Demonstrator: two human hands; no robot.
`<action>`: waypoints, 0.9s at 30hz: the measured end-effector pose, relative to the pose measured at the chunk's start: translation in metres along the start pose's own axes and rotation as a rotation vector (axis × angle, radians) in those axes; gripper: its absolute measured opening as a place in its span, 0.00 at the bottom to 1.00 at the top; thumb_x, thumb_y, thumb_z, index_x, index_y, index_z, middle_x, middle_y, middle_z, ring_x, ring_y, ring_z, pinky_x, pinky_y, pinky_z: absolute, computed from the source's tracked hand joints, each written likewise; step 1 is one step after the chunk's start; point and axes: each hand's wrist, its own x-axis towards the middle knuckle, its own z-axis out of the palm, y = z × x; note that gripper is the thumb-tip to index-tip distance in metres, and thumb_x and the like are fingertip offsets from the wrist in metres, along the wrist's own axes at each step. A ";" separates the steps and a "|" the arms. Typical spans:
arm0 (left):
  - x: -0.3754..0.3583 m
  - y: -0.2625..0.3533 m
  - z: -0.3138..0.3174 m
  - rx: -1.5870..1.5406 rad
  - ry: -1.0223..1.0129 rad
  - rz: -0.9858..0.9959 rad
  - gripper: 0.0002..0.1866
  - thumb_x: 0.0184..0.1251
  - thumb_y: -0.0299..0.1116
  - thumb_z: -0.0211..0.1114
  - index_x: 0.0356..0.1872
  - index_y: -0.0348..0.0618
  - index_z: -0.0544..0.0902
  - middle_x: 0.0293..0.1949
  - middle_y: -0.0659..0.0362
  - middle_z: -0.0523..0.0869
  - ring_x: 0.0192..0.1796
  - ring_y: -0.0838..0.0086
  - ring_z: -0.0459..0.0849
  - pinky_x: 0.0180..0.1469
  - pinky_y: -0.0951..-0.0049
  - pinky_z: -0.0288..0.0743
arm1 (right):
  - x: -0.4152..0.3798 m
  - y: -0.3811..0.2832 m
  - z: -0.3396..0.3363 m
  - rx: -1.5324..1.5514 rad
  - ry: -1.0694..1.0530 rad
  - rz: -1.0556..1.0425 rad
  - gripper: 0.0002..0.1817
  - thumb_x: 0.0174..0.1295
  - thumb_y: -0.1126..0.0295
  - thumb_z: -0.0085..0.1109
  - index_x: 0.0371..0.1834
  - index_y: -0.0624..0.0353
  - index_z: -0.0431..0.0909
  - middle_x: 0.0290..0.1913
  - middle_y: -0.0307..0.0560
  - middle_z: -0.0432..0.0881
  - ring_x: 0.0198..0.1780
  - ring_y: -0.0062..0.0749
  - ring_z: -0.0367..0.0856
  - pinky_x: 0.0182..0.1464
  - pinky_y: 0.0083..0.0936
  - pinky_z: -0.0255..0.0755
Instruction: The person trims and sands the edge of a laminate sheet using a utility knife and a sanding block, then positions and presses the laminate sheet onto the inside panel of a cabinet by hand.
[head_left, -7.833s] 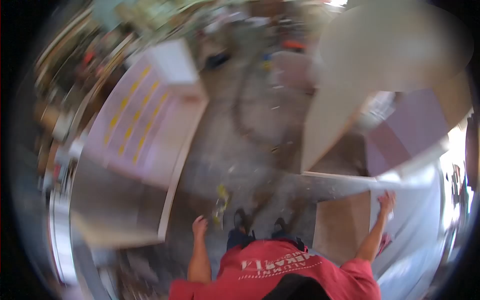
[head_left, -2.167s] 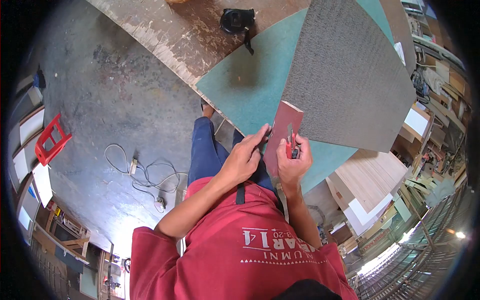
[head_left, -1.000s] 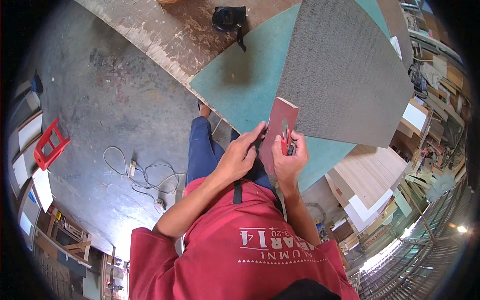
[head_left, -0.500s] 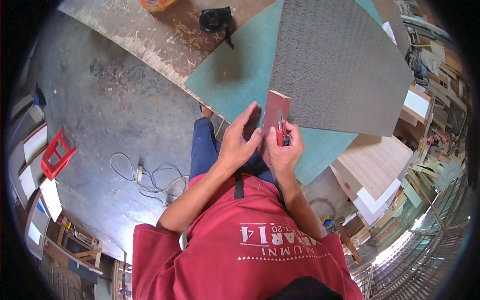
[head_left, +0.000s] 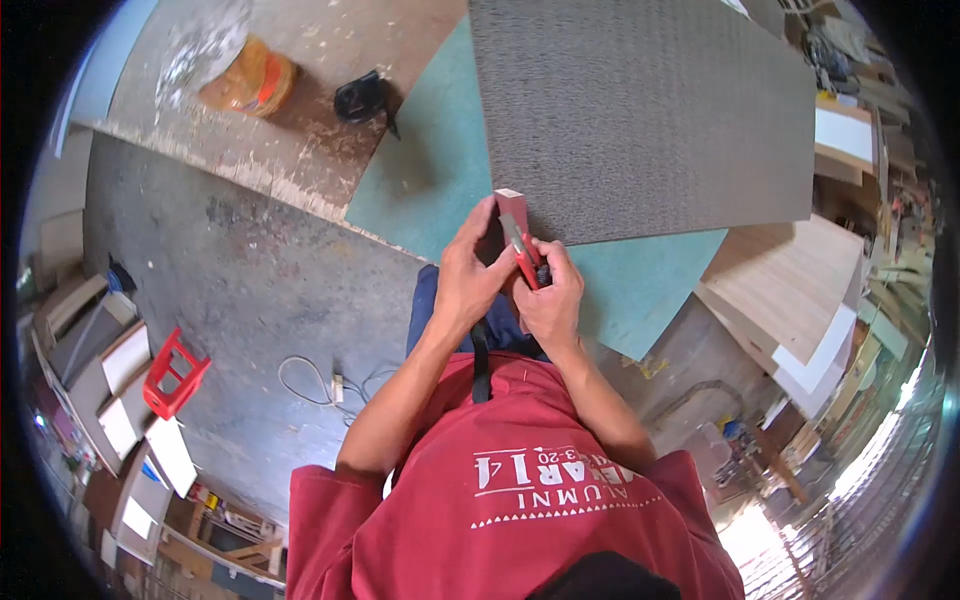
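My right hand [head_left: 551, 303] is closed around a red utility knife [head_left: 526, 264], its blade pointing up and away from me. The blade lies close over a narrow reddish board [head_left: 511, 203] with a pale end face, which stands between my two hands. My left hand [head_left: 466, 282] grips the board from the left side, thumb toward the knife and fingers stretched along the edge. Much of the board's lower part is hidden by my hands. Just beyond it lies a large dark textured panel [head_left: 640, 120] on a green sheet [head_left: 425, 165].
A black tape measure [head_left: 362, 98] and a tub with an orange label [head_left: 258, 82] stand on the worn worktable [head_left: 310, 150]. Wood-grain panels [head_left: 780, 270] are stacked at right. A red stool [head_left: 177, 373] and a cable [head_left: 318, 385] are on the floor at left.
The view has shifted, bringing more of the tub into sight. The board now appears shortened and tipped toward the camera. The knife has tilted leftward, and my hands are closer together.
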 end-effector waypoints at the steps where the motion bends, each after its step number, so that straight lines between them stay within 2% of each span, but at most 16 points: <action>1: 0.000 0.001 0.000 -0.026 -0.003 -0.015 0.36 0.65 0.31 0.72 0.71 0.27 0.69 0.69 0.41 0.77 0.70 0.59 0.77 0.71 0.65 0.69 | 0.001 0.002 -0.003 0.048 -0.007 -0.035 0.19 0.52 0.76 0.69 0.47 0.64 0.78 0.39 0.55 0.81 0.41 0.50 0.83 0.45 0.38 0.77; 2: -0.001 0.007 0.001 -0.011 -0.027 -0.011 0.36 0.65 0.31 0.72 0.71 0.27 0.69 0.69 0.41 0.77 0.70 0.59 0.77 0.71 0.65 0.69 | 0.002 0.004 -0.008 0.095 -0.013 -0.071 0.20 0.52 0.74 0.69 0.49 0.64 0.78 0.39 0.55 0.81 0.41 0.49 0.83 0.44 0.37 0.77; 3: -0.001 0.013 0.001 -0.064 -0.034 -0.067 0.36 0.66 0.32 0.72 0.72 0.27 0.68 0.69 0.42 0.77 0.70 0.61 0.77 0.70 0.65 0.70 | 0.000 0.004 -0.015 0.063 -0.033 -0.047 0.19 0.57 0.73 0.68 0.52 0.64 0.78 0.39 0.55 0.81 0.39 0.49 0.82 0.43 0.36 0.76; 4: -0.001 0.018 0.001 -0.117 -0.041 -0.127 0.36 0.67 0.32 0.72 0.73 0.28 0.68 0.69 0.43 0.77 0.70 0.63 0.76 0.70 0.65 0.70 | -0.001 0.007 -0.021 0.072 -0.012 -0.032 0.19 0.57 0.73 0.68 0.52 0.64 0.78 0.39 0.55 0.81 0.39 0.49 0.82 0.43 0.36 0.76; 6: -0.001 0.020 0.001 -0.048 -0.062 -0.127 0.36 0.68 0.31 0.71 0.74 0.28 0.67 0.70 0.44 0.76 0.70 0.65 0.75 0.70 0.66 0.71 | -0.004 0.016 -0.033 0.238 -0.043 0.171 0.15 0.63 0.72 0.64 0.51 0.65 0.77 0.39 0.55 0.81 0.38 0.48 0.81 0.42 0.35 0.76; 7: -0.001 0.020 0.001 -0.047 -0.063 -0.143 0.36 0.69 0.31 0.70 0.74 0.28 0.66 0.70 0.44 0.75 0.71 0.64 0.74 0.70 0.65 0.70 | -0.008 0.029 -0.031 0.184 -0.016 0.182 0.15 0.67 0.70 0.61 0.54 0.64 0.75 0.39 0.56 0.82 0.36 0.50 0.82 0.40 0.37 0.76; 9: 0.001 0.020 0.000 -0.028 -0.075 -0.165 0.36 0.69 0.31 0.70 0.74 0.27 0.66 0.71 0.44 0.74 0.72 0.64 0.73 0.70 0.65 0.70 | -0.005 0.033 -0.035 0.180 -0.048 0.252 0.17 0.67 0.69 0.62 0.56 0.63 0.74 0.40 0.57 0.83 0.37 0.53 0.83 0.40 0.40 0.77; 11: 0.002 0.023 -0.002 -0.083 -0.101 -0.211 0.36 0.70 0.28 0.69 0.74 0.27 0.65 0.72 0.43 0.73 0.73 0.63 0.71 0.71 0.64 0.69 | -0.002 0.033 -0.039 0.026 -0.124 0.208 0.23 0.68 0.65 0.63 0.62 0.60 0.69 0.42 0.60 0.84 0.41 0.59 0.86 0.41 0.47 0.78; 12: 0.003 0.025 -0.001 -0.110 -0.111 -0.233 0.35 0.70 0.27 0.68 0.75 0.27 0.64 0.72 0.43 0.72 0.74 0.62 0.70 0.72 0.63 0.68 | -0.002 0.030 -0.039 0.039 -0.118 0.221 0.23 0.68 0.65 0.63 0.62 0.60 0.69 0.42 0.60 0.84 0.41 0.59 0.86 0.41 0.47 0.78; 14: 0.005 0.032 0.000 -0.105 -0.125 -0.250 0.35 0.70 0.26 0.67 0.75 0.27 0.64 0.72 0.44 0.73 0.75 0.62 0.70 0.72 0.63 0.68 | -0.002 0.024 -0.035 -0.138 -0.171 0.139 0.24 0.69 0.64 0.60 0.65 0.60 0.68 0.46 0.61 0.85 0.44 0.59 0.86 0.42 0.49 0.79; 15: 0.006 0.035 0.000 -0.117 -0.132 -0.261 0.34 0.70 0.24 0.66 0.75 0.27 0.64 0.72 0.44 0.73 0.75 0.62 0.70 0.72 0.64 0.68 | -0.001 0.023 -0.032 -0.137 -0.145 0.053 0.25 0.71 0.63 0.56 0.68 0.60 0.65 0.51 0.62 0.83 0.45 0.60 0.86 0.44 0.49 0.81; 16: 0.006 0.035 0.000 -0.103 -0.136 -0.263 0.34 0.70 0.24 0.66 0.75 0.27 0.64 0.72 0.44 0.73 0.75 0.62 0.70 0.72 0.64 0.68 | -0.002 0.019 -0.032 -0.125 -0.140 0.060 0.25 0.71 0.63 0.56 0.68 0.60 0.65 0.51 0.62 0.83 0.45 0.60 0.86 0.44 0.49 0.81; 18: 0.007 0.034 -0.001 -0.135 -0.135 -0.283 0.34 0.69 0.21 0.65 0.75 0.27 0.64 0.71 0.46 0.74 0.74 0.62 0.70 0.72 0.64 0.68 | 0.000 0.010 -0.034 -0.166 -0.262 0.099 0.26 0.72 0.65 0.53 0.70 0.61 0.62 0.54 0.64 0.80 0.45 0.62 0.85 0.45 0.49 0.82; 19: 0.007 0.035 -0.002 -0.126 -0.140 -0.285 0.34 0.69 0.21 0.65 0.75 0.27 0.64 0.71 0.46 0.74 0.74 0.62 0.70 0.72 0.64 0.68 | 0.001 0.006 -0.035 -0.165 -0.305 0.107 0.25 0.74 0.66 0.50 0.71 0.62 0.61 0.52 0.64 0.79 0.44 0.63 0.85 0.45 0.50 0.82; 27: 0.008 0.042 -0.002 -0.136 -0.153 -0.308 0.34 0.68 0.21 0.65 0.74 0.29 0.66 0.69 0.49 0.76 0.72 0.64 0.73 0.72 0.63 0.67 | 0.001 0.003 -0.029 -0.175 -0.339 0.123 0.26 0.75 0.65 0.49 0.71 0.64 0.60 0.52 0.64 0.79 0.44 0.63 0.85 0.44 0.50 0.83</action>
